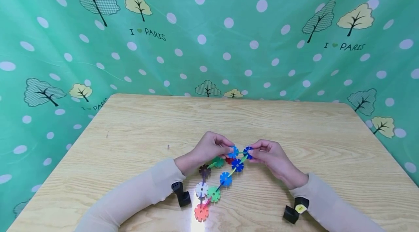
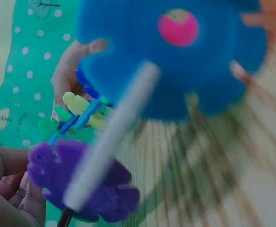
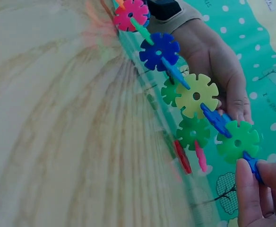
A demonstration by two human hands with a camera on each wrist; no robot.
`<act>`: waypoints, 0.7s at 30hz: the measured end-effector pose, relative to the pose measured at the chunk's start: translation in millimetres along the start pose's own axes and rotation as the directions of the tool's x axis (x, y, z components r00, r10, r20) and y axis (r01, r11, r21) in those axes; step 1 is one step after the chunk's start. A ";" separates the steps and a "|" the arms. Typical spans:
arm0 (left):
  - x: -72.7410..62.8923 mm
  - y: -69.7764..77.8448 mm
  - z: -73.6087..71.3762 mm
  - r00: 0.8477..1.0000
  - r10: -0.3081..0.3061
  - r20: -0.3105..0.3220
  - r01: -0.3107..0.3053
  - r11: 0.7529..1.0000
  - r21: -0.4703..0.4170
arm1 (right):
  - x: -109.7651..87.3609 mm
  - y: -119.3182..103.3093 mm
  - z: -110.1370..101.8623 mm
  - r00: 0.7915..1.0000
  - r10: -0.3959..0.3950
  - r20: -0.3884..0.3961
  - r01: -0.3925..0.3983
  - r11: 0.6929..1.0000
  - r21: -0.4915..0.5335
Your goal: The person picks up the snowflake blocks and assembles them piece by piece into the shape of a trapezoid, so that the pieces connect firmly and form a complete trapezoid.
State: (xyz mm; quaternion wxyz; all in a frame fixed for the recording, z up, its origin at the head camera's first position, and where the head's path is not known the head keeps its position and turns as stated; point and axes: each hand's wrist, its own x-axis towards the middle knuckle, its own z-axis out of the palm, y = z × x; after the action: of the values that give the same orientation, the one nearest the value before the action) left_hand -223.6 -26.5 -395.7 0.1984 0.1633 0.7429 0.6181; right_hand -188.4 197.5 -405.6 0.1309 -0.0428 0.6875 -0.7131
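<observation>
A closed chain of notched plastic snowflake discs [image 1: 226, 179] hangs between my hands over the table, its lower end nearest me. My left hand [image 1: 212, 148] pinches a light blue disc [image 1: 233, 152]; my right hand [image 1: 269, 154] pinches a dark blue disc [image 1: 248, 152]. An edge-on green disc [image 1: 241, 152] links those two. The chain also has an orange disc [image 1: 201, 212], a white one [image 1: 202, 190] and several others. In the left wrist view a purple disc [image 2: 81, 179] and a blurred blue disc [image 2: 128, 85] cover much of the work. The right wrist view shows a yellow disc [image 3: 197, 96] between the hands.
The wood-grain table [image 1: 147, 123] runs back to a green dotted curtain [image 1: 209, 24]. A tiny dark bit [image 1: 168, 147] lies left of my left hand. Black wrist cameras [image 1: 181, 194] sit on both sleeves, and light glares near the front edge.
</observation>
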 end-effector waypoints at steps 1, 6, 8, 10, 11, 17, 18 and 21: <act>-0.7 0.2 0.6 1.000 0.004 0.002 -0.004 1.000 0.004 | 0.2 0.3 -0.1 1.000 -0.001 0.005 0.001 1.000 0.001; -3.7 3.6 1.0 1.000 0.009 -0.011 -0.008 0.999 0.041 | 0.3 0.9 -1.6 0.999 0.031 0.028 -0.031 0.999 -0.007; -4.3 5.4 0.6 1.000 0.000 -0.023 0.001 0.999 0.048 | 0.4 0.8 -2.3 0.999 0.037 0.039 -0.036 0.999 -0.016; -4.1 6.4 0.6 1.000 -0.008 -0.029 0.010 0.999 0.050 | 0.9 1.0 -2.9 0.999 0.034 0.040 -0.032 0.999 -0.034; -3.7 6.3 0.6 1.000 -0.010 -0.029 0.012 0.999 0.047 | 1.3 1.2 -3.0 0.999 0.030 0.036 -0.028 0.998 -0.047; -0.7 3.0 1.3 1.000 -0.024 0.008 0.024 0.999 0.028 | 4.6 2.6 1.1 1.000 0.023 -0.015 -0.025 0.985 -0.169; -0.6 2.8 1.8 0.999 -0.031 0.018 0.031 0.999 0.025 | 5.2 2.7 2.1 1.000 0.025 -0.016 -0.028 0.982 -0.188; -0.4 4.1 3.5 0.998 -0.046 0.041 0.045 0.999 0.023 | 6.3 2.7 4.9 1.000 0.029 -0.010 -0.031 0.973 -0.227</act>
State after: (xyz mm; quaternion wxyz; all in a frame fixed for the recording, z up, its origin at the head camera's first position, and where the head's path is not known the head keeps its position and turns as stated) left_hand -221.5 -23.0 -392.2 0.2259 0.1611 0.7488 0.6019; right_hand -192.9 191.1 -408.8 0.1336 -0.0446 0.7654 -0.6280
